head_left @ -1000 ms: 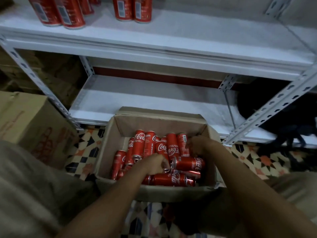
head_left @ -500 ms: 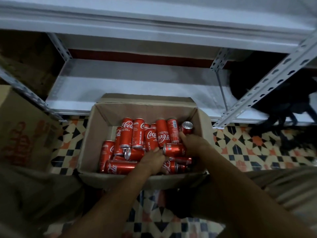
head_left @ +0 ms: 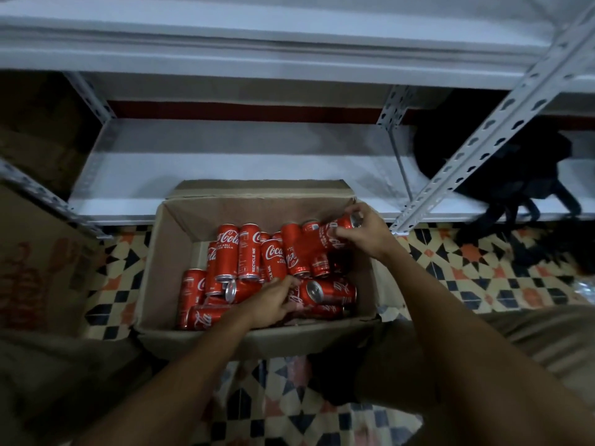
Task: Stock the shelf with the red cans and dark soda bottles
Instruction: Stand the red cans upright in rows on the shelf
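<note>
Crouching before the white metal shelf (head_left: 225, 162), whose lower board lies bare in front of me, I have the open cardboard box (head_left: 174, 239) on the patterned tiled floor (head_left: 450, 272) just beneath its edge. Red cans (head_left: 254, 252) lie jumbled inside. My right hand (head_left: 370, 235) grips one can (head_left: 338, 231) at the box's far right corner, tilted. My left hand (head_left: 273, 300) rests on the pile, fingers curled; whether they grasp anything I cannot tell.

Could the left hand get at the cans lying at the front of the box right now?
Probably yes. The left hand is already down inside the open cardboard box, resting on the lying cans, with nothing covering them.
</note>
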